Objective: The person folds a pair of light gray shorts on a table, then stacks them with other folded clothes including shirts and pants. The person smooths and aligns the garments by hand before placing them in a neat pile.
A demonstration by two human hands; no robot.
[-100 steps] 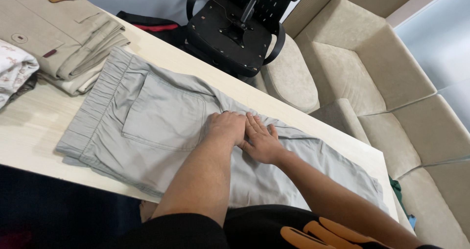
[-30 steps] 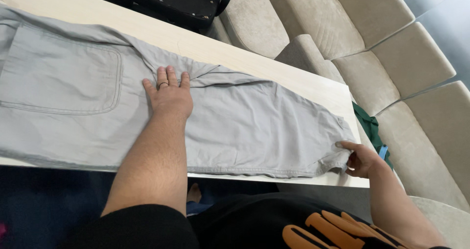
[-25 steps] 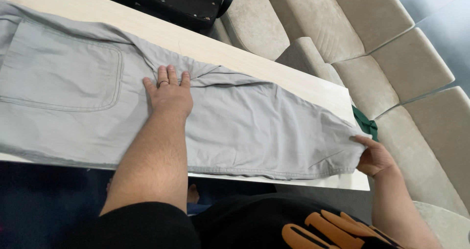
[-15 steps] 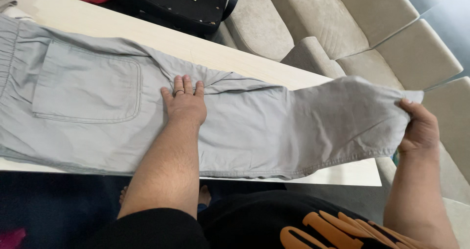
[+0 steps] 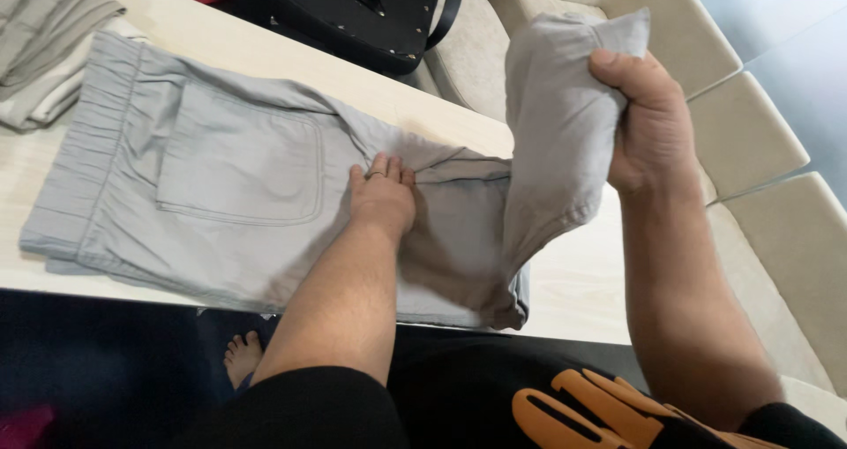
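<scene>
Nearest the viewer: black clothing with an orange and black printed patch (image 5: 609, 409) at lower right; a bare foot (image 5: 240, 357) on the dark floor below the desk edge. Desk (image 5: 578, 286): pale wood-grain top, carrying the items. Grey trousers (image 5: 234, 184): laid flat across the desk, elastic waistband toward the left, patch pocket facing up, legs running to the right; the leg ends are lifted off the desk and turned back over the middle of the garment. Left hand (image 5: 382, 200): palm down, fingers close together and flat, pressing the trousers onto the desk just right of the pocket, at the crease where the raised cloth bends. Right hand (image 5: 648, 114): held above the desk's right end, closed in a fist around the bunched hem of the trouser legs, thumb on top, cloth hanging from it down to the desk. Stack of folded beige garments (image 5: 48, 43): upper left corner of the desk, just beside the waistband. Beyond the desk: black bag (image 5: 362, 17) with strap; cream cushioned sofa (image 5: 750, 140) at right.
</scene>
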